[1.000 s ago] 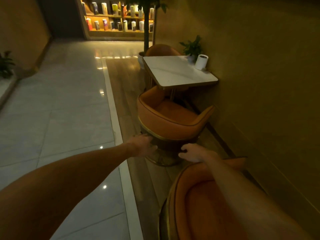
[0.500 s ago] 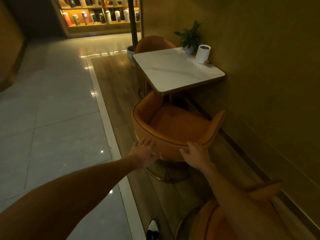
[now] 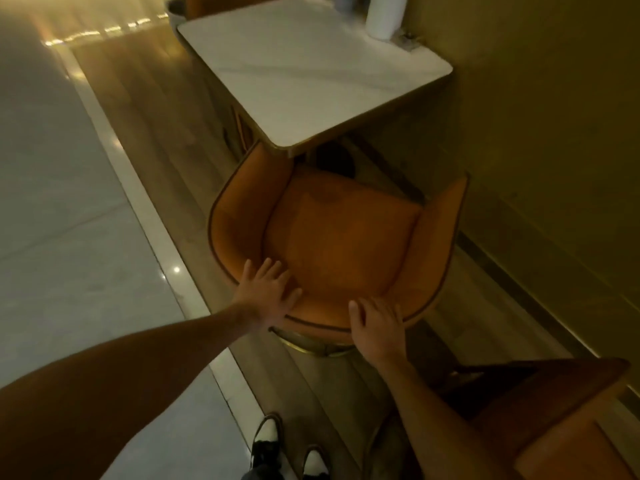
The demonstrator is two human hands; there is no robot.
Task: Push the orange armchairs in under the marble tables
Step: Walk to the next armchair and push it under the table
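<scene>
An orange armchair [image 3: 343,240] with dark piping stands in front of a white marble table [image 3: 308,74] set against the right wall. Its left arm tip sits under the table's near corner; the seat lies mostly outside the table edge. My left hand [image 3: 266,292] lies flat on the top of the backrest at the left, fingers spread. Flat on the rim of the same backrest, further right, rests my right hand [image 3: 377,323]. Neither hand curls around anything. The chair's gold base [image 3: 311,344] shows just below the backrest.
A second orange armchair [image 3: 561,427] stands at the lower right, close behind my right arm. A white cylinder [image 3: 386,15] stands on the table's far side by the wall [image 3: 554,116]. My shoes [image 3: 287,452] are on the wood floor strip; pale tiles [image 3: 69,220] spread left.
I have stepped closer and look down more steeply. Both hands moved from the chair's outer back up onto the backrest rim. The chair sits nearer the table edge.
</scene>
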